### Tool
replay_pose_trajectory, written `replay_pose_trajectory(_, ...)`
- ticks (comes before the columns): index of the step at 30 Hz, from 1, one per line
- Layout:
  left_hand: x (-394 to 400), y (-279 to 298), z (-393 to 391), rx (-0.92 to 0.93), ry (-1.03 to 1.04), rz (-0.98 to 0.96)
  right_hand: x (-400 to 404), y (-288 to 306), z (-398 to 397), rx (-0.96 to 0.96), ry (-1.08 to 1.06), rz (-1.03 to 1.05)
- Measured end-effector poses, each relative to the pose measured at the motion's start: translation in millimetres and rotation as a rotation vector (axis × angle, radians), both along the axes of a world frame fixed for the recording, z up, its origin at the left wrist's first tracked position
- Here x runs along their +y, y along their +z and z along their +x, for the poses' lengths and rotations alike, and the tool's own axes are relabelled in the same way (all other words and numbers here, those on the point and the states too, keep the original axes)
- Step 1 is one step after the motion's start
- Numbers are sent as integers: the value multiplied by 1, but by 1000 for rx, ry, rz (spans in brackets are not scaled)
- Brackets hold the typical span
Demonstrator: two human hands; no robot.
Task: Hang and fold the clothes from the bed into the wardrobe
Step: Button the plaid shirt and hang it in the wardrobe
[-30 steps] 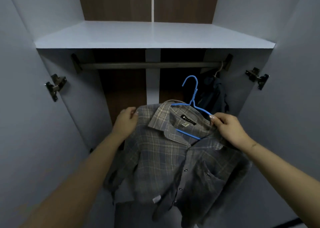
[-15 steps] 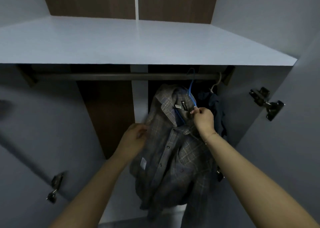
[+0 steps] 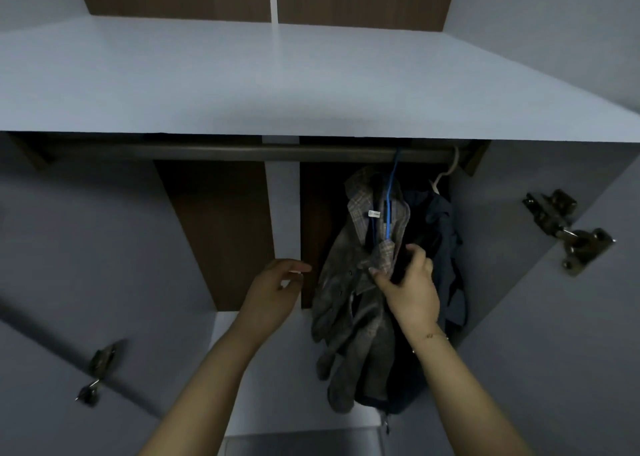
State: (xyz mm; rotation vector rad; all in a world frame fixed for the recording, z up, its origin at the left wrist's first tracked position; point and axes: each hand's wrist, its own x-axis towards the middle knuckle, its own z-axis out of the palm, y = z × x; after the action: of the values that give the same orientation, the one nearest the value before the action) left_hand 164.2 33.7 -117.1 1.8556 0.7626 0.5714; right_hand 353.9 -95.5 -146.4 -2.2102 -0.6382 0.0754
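Plaid shirt (image 3: 349, 303) | soft, limp | thin blue hanger (image 3: 389, 209) | right hand (image 3: 410, 293) pinching

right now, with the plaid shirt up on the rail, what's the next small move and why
Probably let go with the right hand, then turn back for the next garment. The blue hanger already hooks over the rail, so the plaid shirt seems to hang by itself beside the dark garment. The right hand pinches only the shirt's front, and the left hand is open and off the cloth.

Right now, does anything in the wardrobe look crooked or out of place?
The grey plaid shirt hangs bunched and twisted on its blue wire hanger, collar skewed. The right hand grips its front; the left hand is off it.
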Motion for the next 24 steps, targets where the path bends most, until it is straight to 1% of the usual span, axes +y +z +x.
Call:
replay_pose_trajectory(2, -9, -1, -7, 5, 2, -9, -5, -4, -6, -10, 38, -79)
replay_pose_trajectory(6, -22, 4, -21, -3, 3, -2, -2, 16, -2, -301, 55, -33)
replay_pose_trajectory(8, -23, 9, -28, -11, 2, 15, 6, 34, 12, -333, 78, -65)
replay_pose_trajectory(10, -23, 12, -37, -7, 3, 12, 13, 46, 25, -247, 91, -158)
replay_pose_trajectory(13, -22, 8, -53, 14, 39, -10, 13, 39, 18, 45, 100, -336)
replay_pose_trajectory(14, -21, 6, -58, 19, 58, -18, 11, 33, 11, 82, 123, -366)
replay_pose_trajectory(15, -21, 3, -62, 27, 75, -27, 8, 26, 4, 45, 144, -342)
replay_pose_trajectory(17, -22, -2, -65, 64, 80, -28, 5, 14, -4, -126, 153, -174)
replay_pose_trajectory(19, -22, -4, -63, 100, 48, -32, 5, 10, -7, -212, 165, -47)
replay_pose_trajectory(21, -22, -4, -54, 103, 24, -39, 6, 12, -6, -188, 197, 11)
replay_pose_trajectory(24, -21, 1, -35, 78, -11, -53, 18, 35, 11, -78, 149, 231)
